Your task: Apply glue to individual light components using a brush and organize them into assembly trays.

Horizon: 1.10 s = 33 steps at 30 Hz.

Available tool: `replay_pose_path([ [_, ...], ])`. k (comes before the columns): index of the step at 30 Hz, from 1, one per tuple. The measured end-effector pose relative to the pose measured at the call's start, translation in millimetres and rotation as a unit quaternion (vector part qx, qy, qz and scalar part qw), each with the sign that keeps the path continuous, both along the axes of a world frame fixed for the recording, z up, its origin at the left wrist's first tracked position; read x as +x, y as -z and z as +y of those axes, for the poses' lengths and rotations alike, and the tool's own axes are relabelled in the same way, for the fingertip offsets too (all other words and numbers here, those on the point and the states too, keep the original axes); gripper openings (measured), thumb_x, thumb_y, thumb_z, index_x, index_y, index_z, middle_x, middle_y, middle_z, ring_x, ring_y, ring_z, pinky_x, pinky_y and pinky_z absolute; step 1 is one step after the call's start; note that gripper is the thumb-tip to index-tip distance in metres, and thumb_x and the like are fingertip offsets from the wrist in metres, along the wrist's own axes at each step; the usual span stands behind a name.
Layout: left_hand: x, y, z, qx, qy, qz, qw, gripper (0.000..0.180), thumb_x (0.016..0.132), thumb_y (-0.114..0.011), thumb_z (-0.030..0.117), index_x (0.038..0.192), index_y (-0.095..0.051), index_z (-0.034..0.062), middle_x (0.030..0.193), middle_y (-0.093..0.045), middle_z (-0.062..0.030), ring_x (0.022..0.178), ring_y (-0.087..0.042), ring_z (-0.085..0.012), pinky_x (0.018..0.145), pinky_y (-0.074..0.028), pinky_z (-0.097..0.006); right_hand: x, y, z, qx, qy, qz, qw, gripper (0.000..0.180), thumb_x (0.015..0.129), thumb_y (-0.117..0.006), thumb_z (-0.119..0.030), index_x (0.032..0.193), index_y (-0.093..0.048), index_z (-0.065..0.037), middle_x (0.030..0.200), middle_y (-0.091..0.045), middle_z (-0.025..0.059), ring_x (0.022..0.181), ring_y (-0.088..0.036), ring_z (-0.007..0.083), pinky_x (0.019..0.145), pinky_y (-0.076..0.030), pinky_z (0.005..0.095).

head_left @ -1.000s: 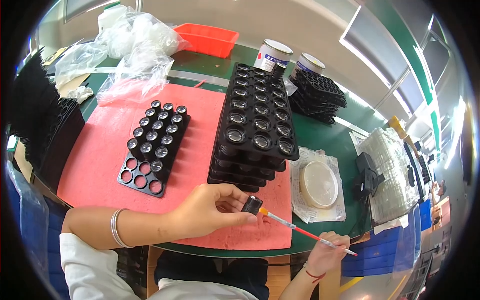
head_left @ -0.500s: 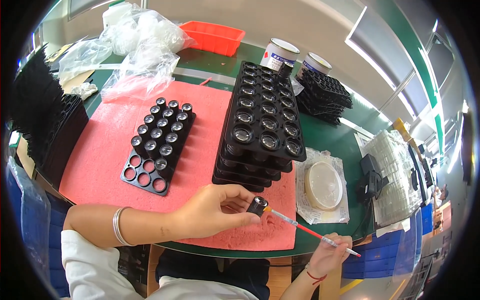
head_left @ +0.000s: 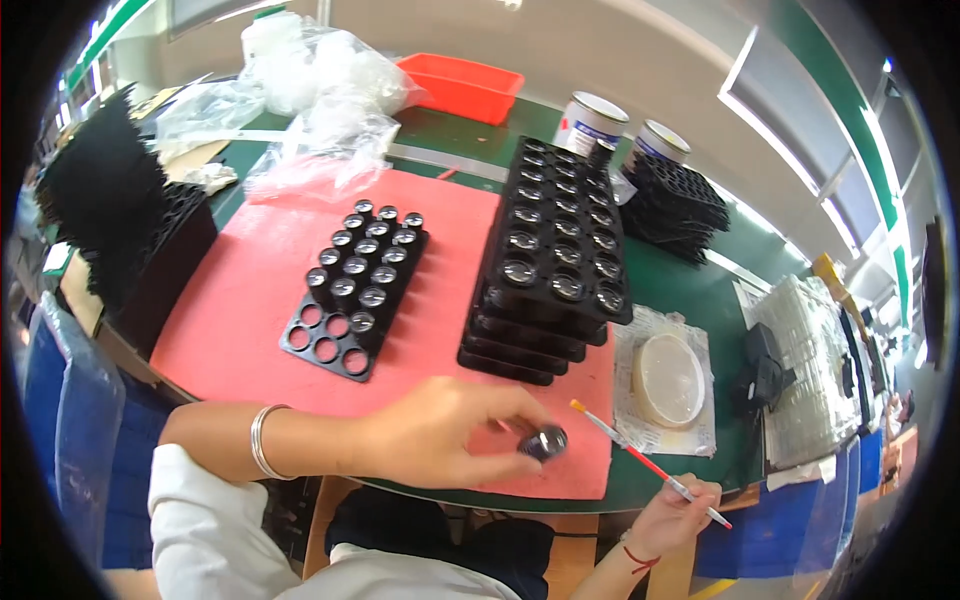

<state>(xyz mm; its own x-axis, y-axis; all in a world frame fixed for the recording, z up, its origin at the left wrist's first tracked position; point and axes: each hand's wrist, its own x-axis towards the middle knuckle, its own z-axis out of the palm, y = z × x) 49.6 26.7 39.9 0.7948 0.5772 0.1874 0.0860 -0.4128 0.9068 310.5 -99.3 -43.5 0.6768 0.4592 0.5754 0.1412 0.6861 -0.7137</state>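
My left hand [head_left: 430, 435] grips a short black lens barrel [head_left: 543, 443] with a shiny glass top between thumb and fingers, above the front of the pink mat [head_left: 240, 300]. The barrel is tilted, its glass facing up and right. In my right hand [head_left: 682, 515] is a thin paintbrush [head_left: 640, 457] with a red and silvery handle. Its yellowish tip points up and left, a small gap from the barrel. Beyond my left hand lies a black tray [head_left: 333, 364] with several upright lens barrels; the holes at its near end hold none.
A tall stack of filled black trays [head_left: 505, 372] stands on the mat. A round pale dish [head_left: 668, 380] sits on paper at right. Behind are tins [head_left: 597, 122], a red bin [head_left: 462, 90] and plastic bags [head_left: 340, 90]. More black trays [head_left: 160, 245] stand at far left.
The brush tip has come away from the lens barrel's rim. My left hand has turned the barrel to a more tilted position. The whole view has shifted slightly, moving the scene right and down.
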Motion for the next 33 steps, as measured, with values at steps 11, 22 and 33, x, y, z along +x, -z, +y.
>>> replay_pose_path([
  [11,-94,12,5,0.349,-0.443,0.083,0.822,0.029,0.060,-0.075,0.010,0.084,-0.059,0.0048,0.068,-0.059,-0.0035,0.061,-0.054,-0.0183,0.065,-0.043,-0.030,1,2,-2,-0.023,0.042,-0.027,0.998,0.032,0.093,-0.044,-0.028,0.069,-0.038,-0.007,0.061,-0.028,-0.0009,0.056,-0.029,0.0090,0.051,-0.022,0.0231],
  [22,-116,25,29,0.230,-0.423,0.202,0.853,0.031,0.066,-0.072,0.022,0.087,-0.062,0.0018,0.077,-0.061,-0.0097,0.072,-0.056,-0.0255,0.068,-0.045,-0.034,-5,0,-2,-0.022,0.035,-0.029,0.999,0.031,0.093,-0.042,-0.027,0.071,-0.039,-0.006,0.062,-0.034,0.0015,0.057,-0.035,0.0102,0.052,-0.027,0.0222],
  [33,-34,-69,45,0.461,-0.339,0.100,0.814,0.027,0.067,-0.070,0.016,0.088,-0.059,0.0047,0.085,-0.056,-0.0079,0.082,-0.053,-0.0263,0.075,-0.043,-0.035,-1,6,-6,-0.027,0.044,-0.074,0.996,0.030,0.090,-0.048,-0.030,0.074,-0.043,-0.004,0.057,-0.040,0.0043,0.051,-0.039,0.0109,0.048,-0.029,0.0213],
])
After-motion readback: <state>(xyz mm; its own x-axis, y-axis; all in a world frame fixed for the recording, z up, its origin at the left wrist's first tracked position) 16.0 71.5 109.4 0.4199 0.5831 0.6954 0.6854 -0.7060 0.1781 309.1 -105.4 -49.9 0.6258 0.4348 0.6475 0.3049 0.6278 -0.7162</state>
